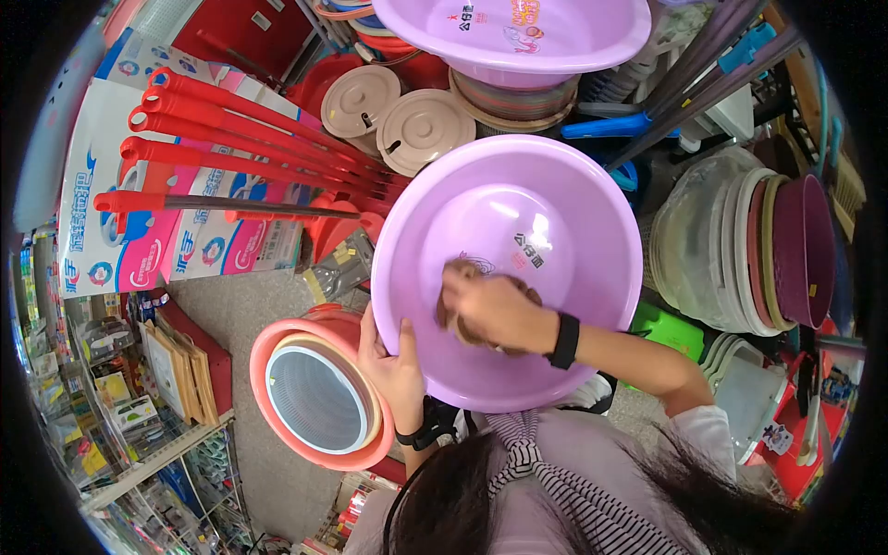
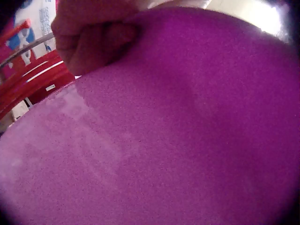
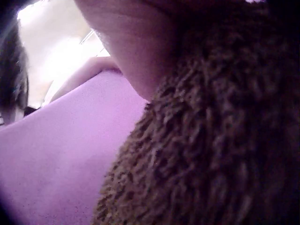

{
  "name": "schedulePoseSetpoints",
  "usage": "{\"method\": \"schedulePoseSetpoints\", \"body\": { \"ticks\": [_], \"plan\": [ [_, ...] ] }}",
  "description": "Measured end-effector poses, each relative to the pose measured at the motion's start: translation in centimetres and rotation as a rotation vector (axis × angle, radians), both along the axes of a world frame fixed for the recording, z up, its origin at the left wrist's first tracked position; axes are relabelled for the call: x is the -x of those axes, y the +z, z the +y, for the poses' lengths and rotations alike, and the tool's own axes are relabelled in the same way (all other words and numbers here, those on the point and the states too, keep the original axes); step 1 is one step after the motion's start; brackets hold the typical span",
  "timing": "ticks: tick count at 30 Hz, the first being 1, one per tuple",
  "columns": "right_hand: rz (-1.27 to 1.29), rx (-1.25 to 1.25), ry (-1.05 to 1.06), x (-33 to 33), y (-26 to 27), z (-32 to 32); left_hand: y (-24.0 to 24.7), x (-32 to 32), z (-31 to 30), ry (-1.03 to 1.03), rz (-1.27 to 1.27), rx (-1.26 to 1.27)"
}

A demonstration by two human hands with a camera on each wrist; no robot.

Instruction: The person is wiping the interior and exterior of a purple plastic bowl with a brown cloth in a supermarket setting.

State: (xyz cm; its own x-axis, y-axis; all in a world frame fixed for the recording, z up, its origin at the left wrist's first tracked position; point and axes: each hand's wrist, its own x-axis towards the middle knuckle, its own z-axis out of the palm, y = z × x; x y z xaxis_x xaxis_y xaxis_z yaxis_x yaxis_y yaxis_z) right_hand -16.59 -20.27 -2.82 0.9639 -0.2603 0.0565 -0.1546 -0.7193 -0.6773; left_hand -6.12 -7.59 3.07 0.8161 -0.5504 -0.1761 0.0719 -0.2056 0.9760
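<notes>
Near purple basin [image 1: 569, 277]: 公仔面 in dark characters on the inside bottom; small red print beneath it, illegible;
Upper purple basin [image 1: 583, 32]: 公仔面 again, dark, on the inside; orange lettering beside it, unclear;
Left carton [image 1: 120, 250]: 派宇 and 旋转拖把, both in blue;
Second carton [image 1: 199, 227]: 派宇 in blue;
Shelf packets [image 1: 113, 388]: print too small to read

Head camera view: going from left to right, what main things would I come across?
Printed boxes, grey basket, left hand gripping the rim of the lilac basin, right hand holding a brown fuzzy cloth, bright green object, dark purple tub.
</notes>
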Motion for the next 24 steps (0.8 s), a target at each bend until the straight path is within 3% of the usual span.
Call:
{"method": "schedulePoseSetpoints", "body": {
  "ticks": [2, 5, 11, 16, 21, 23, 24],
  "plan": [
    [-0.021, 0.03, 0.165, 0.4, 0.2, 1.5, -0.1, -0.1, 0.3, -0.008, 0.009, -0.019],
    [0.017, 0.117, 0.141, 0.4, 1.2, 0.0, -0.6, 0.1, 0.8, 0.007, -0.044, 0.035],
    [0.04, 0.208, -0.332, 1.7, 1.7, -6.7, -0.2, 0.4, 1.2, 0.076, -0.108, 0.018],
    [0.063, 0.343, -0.431, 1.5, 1.7, -5.4, 0.1, 0.4, 0.5, 0.036, -0.094, 0.049],
    [0.095, 0.108, -0.053, 0.7, 1.9, -1.2, 0.8, 0.4, 0.0, 0.021, -0.06, 0.054],
    [-0.026, 0.028, 0.206, 0.9, 1.6, 0.5, 0.9, 0.3, 0.0, 0.019, -0.043, 0.063],
    [-0.032, 0.06, 0.215, 0.8, 1.4, 1.4, 0.9, 0.2, 0.1, 0.013, -0.077, 0.042]
  ]
}}
